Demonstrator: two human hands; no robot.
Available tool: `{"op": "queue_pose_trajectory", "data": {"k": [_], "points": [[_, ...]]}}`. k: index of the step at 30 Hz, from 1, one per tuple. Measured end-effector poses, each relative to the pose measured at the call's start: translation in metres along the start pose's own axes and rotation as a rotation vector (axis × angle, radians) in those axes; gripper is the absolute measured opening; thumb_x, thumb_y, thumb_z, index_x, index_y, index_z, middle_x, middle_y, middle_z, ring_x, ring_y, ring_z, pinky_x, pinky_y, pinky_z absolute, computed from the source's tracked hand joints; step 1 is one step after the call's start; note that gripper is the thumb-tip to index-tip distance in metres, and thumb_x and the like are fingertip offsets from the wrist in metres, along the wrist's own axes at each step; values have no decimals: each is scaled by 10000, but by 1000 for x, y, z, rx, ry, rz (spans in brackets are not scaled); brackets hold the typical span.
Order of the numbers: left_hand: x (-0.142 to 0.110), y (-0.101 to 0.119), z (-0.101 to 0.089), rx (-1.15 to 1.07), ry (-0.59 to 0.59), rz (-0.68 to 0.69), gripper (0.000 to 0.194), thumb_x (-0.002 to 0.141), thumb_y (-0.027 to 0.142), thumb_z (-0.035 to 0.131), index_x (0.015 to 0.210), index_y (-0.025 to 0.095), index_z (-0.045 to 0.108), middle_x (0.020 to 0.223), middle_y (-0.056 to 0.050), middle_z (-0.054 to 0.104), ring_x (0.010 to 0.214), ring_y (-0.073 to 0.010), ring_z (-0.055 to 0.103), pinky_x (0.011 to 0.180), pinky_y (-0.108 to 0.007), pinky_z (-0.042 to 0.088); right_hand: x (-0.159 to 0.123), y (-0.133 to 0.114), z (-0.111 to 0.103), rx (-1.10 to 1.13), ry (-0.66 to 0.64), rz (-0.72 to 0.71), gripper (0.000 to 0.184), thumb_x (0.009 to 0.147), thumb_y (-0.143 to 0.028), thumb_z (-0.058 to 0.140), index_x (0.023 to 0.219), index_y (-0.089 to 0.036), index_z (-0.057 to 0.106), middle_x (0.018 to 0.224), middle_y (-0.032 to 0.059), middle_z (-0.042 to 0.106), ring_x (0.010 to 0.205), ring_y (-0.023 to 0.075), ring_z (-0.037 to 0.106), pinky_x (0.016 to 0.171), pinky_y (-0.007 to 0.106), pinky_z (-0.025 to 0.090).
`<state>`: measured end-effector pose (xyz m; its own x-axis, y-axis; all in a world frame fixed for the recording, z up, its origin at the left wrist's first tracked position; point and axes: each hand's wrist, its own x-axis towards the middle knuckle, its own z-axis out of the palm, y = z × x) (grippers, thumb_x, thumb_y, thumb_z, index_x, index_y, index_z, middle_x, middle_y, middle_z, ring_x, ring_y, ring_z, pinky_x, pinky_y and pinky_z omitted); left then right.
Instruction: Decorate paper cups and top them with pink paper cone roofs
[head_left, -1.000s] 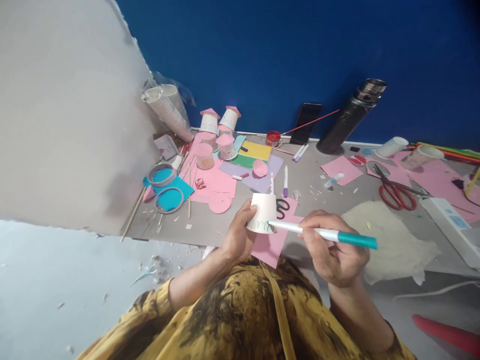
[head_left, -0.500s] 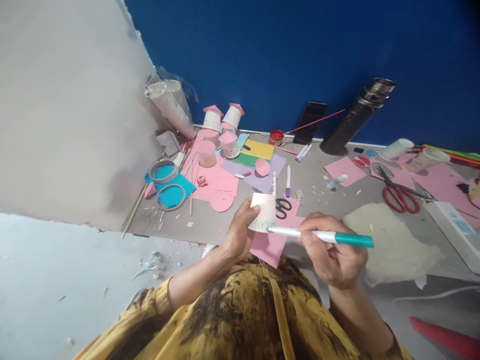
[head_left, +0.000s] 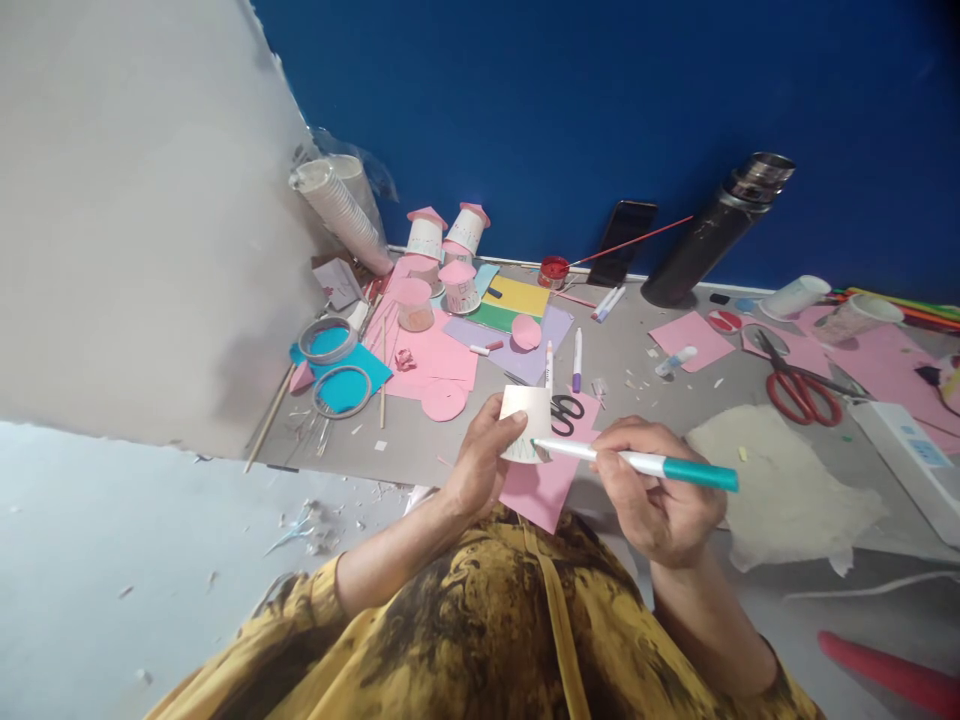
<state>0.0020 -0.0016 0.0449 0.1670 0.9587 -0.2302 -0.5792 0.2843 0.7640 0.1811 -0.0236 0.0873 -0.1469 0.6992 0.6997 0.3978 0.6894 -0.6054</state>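
My left hand [head_left: 480,455] is wrapped round a white paper cup [head_left: 527,405], its thumb lying on the near side. Green zigzag strokes run along the lower part of the cup. In my right hand [head_left: 664,490] is a white marker with a teal end [head_left: 637,460]; its tip touches the cup among the green strokes. Below the cup lies a pink paper sheet [head_left: 540,495]. Black-handled scissors [head_left: 568,414] rest just behind the cup, partly hidden by it.
Several cups with pink paper tops [head_left: 459,285] stand at the back. Tape rolls [head_left: 341,392] and stacked cups [head_left: 341,215] are on the left. Red-handled scissors [head_left: 802,395], a dark flask [head_left: 705,235] and a white power strip [head_left: 904,465] are on the right.
The marker tip has shifted slightly up and left on the cup. The cup has turned a little in my left hand, and the thumb reaches further across it.
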Motion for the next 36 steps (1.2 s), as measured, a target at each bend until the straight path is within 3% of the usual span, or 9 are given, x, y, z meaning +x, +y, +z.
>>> {"op": "queue_pose_trajectory", "data": {"k": [7,11,17,21,24,28,30,33,36], "points": [[0,0,-1,32,11,9,398,804,398,802,1091,168,653,913,-48,707,767,-198,656,636,-278,489,3,0,1,-20,-9,-13,109,909,-118,627,945,-215,661,732,2,657,565,146,587,518,287,455],[1,-1,-2,41,43,12,411,789,404,814,1087,162,666,914,-53,714,779,-201,659,643,-276,486,-2,0,-1,8,-76,29,94,917,-132,620,921,-213,666,685,-7,629,541,146,571,506,292,444],[6,0,-3,-136,51,-168,424,796,393,793,1125,155,672,951,-83,711,802,-224,670,725,-359,564,-10,5,-4,35,282,173,66,954,-187,654,974,-199,716,705,2,689,483,127,560,446,267,428],[6,0,-1,-124,-41,-244,443,788,399,803,1137,159,672,1011,-106,716,833,-236,676,745,-367,557,-1,16,-1,120,323,311,113,1007,-272,626,1065,-202,692,722,-3,712,474,109,534,455,243,442],[2,3,3,125,-113,-91,503,780,446,828,1165,165,669,1036,-105,715,851,-236,661,750,-338,525,7,26,1,87,208,398,208,969,-370,692,1088,-199,682,870,37,763,600,125,626,566,252,529],[-3,11,11,604,-50,300,565,770,400,864,1252,205,641,1241,-113,666,1128,-288,622,945,-362,487,11,32,4,33,-12,478,447,853,-480,804,1178,-207,663,974,46,761,709,151,674,623,254,548],[-4,12,12,730,-46,415,594,774,385,861,1286,207,619,1277,-119,629,1189,-296,594,1016,-391,461,12,31,6,18,-89,482,483,820,-489,831,1186,-219,667,970,35,753,711,151,662,628,250,536],[-2,12,7,757,-75,482,723,724,405,889,1349,206,584,1259,-113,594,1185,-290,574,1017,-403,469,13,28,7,70,-78,489,435,834,-484,814,1159,-227,681,983,34,742,712,150,643,627,249,528],[2,14,-3,544,-23,392,709,748,436,864,1358,215,578,1211,-90,597,1064,-232,600,890,-339,519,15,31,7,156,76,516,397,853,-492,786,1126,-221,691,1010,49,740,757,168,651,636,260,534]]}}
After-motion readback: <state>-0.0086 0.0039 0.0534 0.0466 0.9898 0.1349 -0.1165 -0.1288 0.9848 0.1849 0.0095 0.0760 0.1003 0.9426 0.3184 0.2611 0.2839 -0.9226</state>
